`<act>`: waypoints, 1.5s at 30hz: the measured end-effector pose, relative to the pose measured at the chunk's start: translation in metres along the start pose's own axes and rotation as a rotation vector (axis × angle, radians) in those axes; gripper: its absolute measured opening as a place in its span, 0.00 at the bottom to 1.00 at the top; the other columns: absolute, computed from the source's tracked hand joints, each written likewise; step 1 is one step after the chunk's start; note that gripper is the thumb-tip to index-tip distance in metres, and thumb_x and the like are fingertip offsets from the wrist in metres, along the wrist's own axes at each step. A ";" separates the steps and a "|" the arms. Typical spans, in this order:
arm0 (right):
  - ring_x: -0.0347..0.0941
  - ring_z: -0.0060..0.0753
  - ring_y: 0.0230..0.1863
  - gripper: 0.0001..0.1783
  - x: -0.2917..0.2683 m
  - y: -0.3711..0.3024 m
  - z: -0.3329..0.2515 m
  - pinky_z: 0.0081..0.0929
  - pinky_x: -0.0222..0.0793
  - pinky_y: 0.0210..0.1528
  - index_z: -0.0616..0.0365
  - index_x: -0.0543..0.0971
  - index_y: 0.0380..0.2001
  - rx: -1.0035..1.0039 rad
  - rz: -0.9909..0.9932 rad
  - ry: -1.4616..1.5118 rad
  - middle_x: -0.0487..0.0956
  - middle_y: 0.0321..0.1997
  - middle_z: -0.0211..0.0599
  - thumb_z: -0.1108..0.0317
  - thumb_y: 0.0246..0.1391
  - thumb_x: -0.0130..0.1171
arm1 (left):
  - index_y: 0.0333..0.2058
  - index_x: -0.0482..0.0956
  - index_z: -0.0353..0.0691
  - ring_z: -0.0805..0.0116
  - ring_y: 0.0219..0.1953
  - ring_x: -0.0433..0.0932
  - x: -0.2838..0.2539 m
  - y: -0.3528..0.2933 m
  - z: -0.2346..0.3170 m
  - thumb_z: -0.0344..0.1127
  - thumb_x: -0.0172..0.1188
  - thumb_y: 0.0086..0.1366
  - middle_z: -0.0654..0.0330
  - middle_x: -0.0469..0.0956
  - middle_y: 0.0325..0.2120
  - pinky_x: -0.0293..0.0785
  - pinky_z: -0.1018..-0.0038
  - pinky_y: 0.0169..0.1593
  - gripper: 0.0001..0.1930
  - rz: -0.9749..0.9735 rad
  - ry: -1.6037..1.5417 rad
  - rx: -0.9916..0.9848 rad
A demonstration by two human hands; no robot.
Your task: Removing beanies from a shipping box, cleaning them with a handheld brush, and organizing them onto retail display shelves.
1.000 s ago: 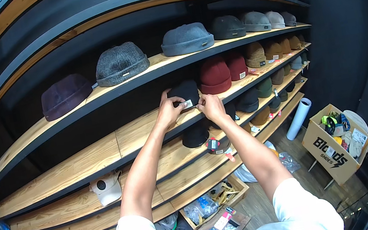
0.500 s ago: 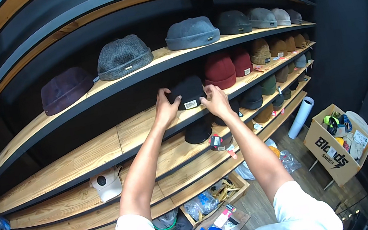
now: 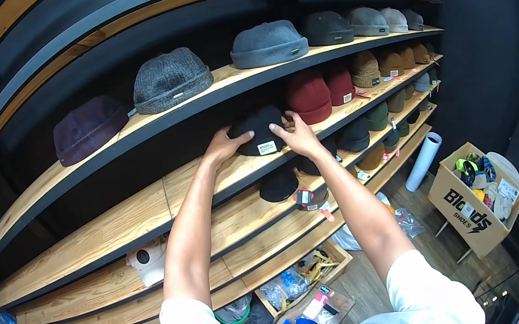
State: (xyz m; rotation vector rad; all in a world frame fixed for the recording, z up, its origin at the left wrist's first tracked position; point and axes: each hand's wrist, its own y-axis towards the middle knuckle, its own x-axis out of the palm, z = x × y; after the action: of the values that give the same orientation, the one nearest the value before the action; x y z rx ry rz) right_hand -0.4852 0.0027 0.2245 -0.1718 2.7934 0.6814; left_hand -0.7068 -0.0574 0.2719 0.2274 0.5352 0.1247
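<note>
Left grip on hat near shelf-edge

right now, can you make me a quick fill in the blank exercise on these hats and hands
Between the left hand and the right hand is a hat coloured ____.
The label on its front is ____ in colour.
The purple hat sits at the ____ end of its row.
The tube is beside a box made of ____.
Missing words: black; white; left; cardboard.
</note>
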 end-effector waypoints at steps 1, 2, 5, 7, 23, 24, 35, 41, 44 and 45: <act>0.76 0.46 0.57 0.50 0.001 0.004 -0.002 0.35 0.70 0.59 0.66 0.64 0.65 -0.048 0.011 -0.087 0.75 0.57 0.60 0.46 0.47 0.71 | 0.60 0.68 0.28 0.58 0.58 0.74 -0.002 0.001 -0.001 0.46 0.72 0.55 0.44 0.73 0.57 0.68 0.70 0.62 0.40 0.003 0.001 0.002; 0.76 0.47 0.57 0.49 0.001 0.007 -0.003 0.35 0.70 0.59 0.67 0.64 0.64 -0.095 0.023 -0.174 0.76 0.57 0.60 0.45 0.48 0.70 | 0.61 0.68 0.28 0.57 0.58 0.74 -0.005 0.004 -0.004 0.48 0.72 0.56 0.44 0.73 0.57 0.68 0.70 0.62 0.41 0.008 -0.033 -0.005; 0.77 0.48 0.56 0.46 0.003 0.007 0.001 0.35 0.70 0.59 0.68 0.69 0.61 -0.076 -0.021 -0.250 0.78 0.54 0.59 0.44 0.48 0.69 | 0.61 0.67 0.28 0.56 0.58 0.73 -0.002 0.014 -0.017 0.50 0.71 0.57 0.42 0.72 0.57 0.67 0.69 0.62 0.41 0.057 -0.014 0.029; 0.77 0.50 0.55 0.45 0.008 0.005 0.002 0.36 0.70 0.59 0.66 0.70 0.60 -0.085 0.011 -0.269 0.79 0.53 0.58 0.44 0.47 0.69 | 0.61 0.67 0.27 0.55 0.59 0.73 -0.001 0.020 -0.027 0.49 0.70 0.58 0.41 0.72 0.58 0.67 0.69 0.62 0.40 0.104 0.040 0.063; 0.75 0.53 0.57 0.49 0.019 0.001 -0.010 0.41 0.69 0.60 0.64 0.71 0.61 -0.068 0.046 -0.469 0.78 0.53 0.58 0.35 0.47 0.65 | 0.61 0.67 0.32 0.58 0.56 0.74 -0.013 -0.002 -0.031 0.50 0.66 0.62 0.49 0.76 0.54 0.68 0.68 0.60 0.36 0.132 -0.328 0.040; 0.76 0.53 0.56 0.49 0.021 -0.002 -0.011 0.40 0.69 0.60 0.65 0.70 0.61 -0.093 0.072 -0.445 0.79 0.53 0.58 0.35 0.47 0.65 | 0.61 0.68 0.32 0.58 0.56 0.74 -0.016 -0.002 -0.036 0.51 0.67 0.61 0.49 0.76 0.54 0.68 0.68 0.60 0.37 0.121 -0.228 0.131; 0.71 0.53 0.59 0.48 -0.014 -0.029 -0.005 0.41 0.66 0.61 0.59 0.64 0.64 -0.529 0.036 -0.121 0.73 0.58 0.53 0.59 0.42 0.76 | 0.55 0.68 0.29 0.61 0.52 0.77 0.013 -0.043 -0.003 0.34 0.76 0.50 0.48 0.77 0.49 0.72 0.68 0.59 0.37 0.039 -0.176 0.304; 0.70 0.45 0.62 0.50 -0.104 -0.068 -0.033 0.35 0.64 0.64 0.60 0.63 0.66 -0.620 0.116 -0.048 0.71 0.60 0.48 0.59 0.42 0.77 | 0.56 0.69 0.32 0.63 0.55 0.75 0.055 -0.088 0.086 0.33 0.76 0.50 0.53 0.72 0.49 0.75 0.68 0.58 0.36 0.164 0.087 0.584; 0.71 0.44 0.60 0.43 -0.151 -0.054 -0.051 0.35 0.65 0.62 0.61 0.67 0.62 -0.651 0.140 0.078 0.73 0.58 0.47 0.61 0.43 0.75 | 0.58 0.68 0.31 0.63 0.56 0.74 0.079 -0.081 0.147 0.33 0.76 0.51 0.53 0.70 0.51 0.75 0.69 0.59 0.37 0.164 -0.078 0.681; 0.72 0.44 0.59 0.42 -0.163 -0.043 -0.060 0.35 0.66 0.61 0.61 0.68 0.61 -0.662 0.137 0.170 0.74 0.56 0.47 0.62 0.43 0.74 | 0.58 0.68 0.31 0.63 0.55 0.74 0.083 -0.065 0.160 0.33 0.75 0.51 0.52 0.71 0.51 0.74 0.68 0.59 0.37 0.206 -0.086 0.727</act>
State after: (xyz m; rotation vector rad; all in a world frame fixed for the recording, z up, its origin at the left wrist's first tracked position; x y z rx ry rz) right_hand -0.3347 -0.0547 0.3025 -0.1648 2.6345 1.6766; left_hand -0.5496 -0.1348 0.3489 0.9934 0.4533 0.1153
